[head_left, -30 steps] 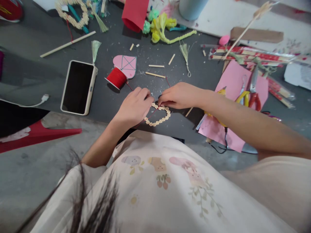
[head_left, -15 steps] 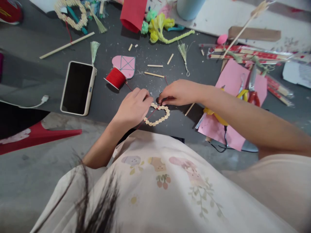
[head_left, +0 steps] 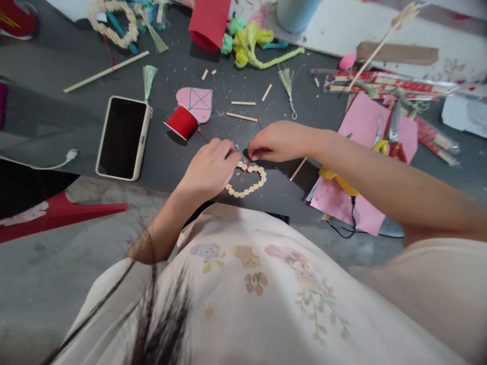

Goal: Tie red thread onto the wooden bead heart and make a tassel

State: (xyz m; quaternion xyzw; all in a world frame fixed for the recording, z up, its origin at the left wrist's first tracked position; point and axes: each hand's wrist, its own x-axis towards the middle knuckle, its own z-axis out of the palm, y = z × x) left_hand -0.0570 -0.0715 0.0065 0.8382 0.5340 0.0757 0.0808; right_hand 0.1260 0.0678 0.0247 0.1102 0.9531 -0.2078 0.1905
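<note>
A small beige heart-shaped ring (head_left: pixel 251 186) of little beads lies on the dark table (head_left: pixel 76 116) near its front edge. My left hand (head_left: pixel 207 170) rests closed on the ring's left side. My right hand (head_left: pixel 279 142) pinches a red thread (head_left: pixel 238 178) just above the ring's top; the thread runs across the ring toward my left hand. A red thread spool (head_left: pixel 182 122) lies a little up and to the left, next to a pink heart-shaped card (head_left: pixel 196 103).
A phone (head_left: pixel 122 137) lies at the left with a white cable plug (head_left: pixel 70 153) beside it. Pink paper (head_left: pixel 361 126), scissors and pliers (head_left: pixel 393 144) sit under my right forearm. Short sticks, tassels, a larger beaded heart (head_left: pixel 112 23) and yellow-green yarn (head_left: pixel 253 43) litter the far side.
My right hand has lifted slightly off the ring's top, drawing the red thread up and taut. My left hand has stayed on the ring.
</note>
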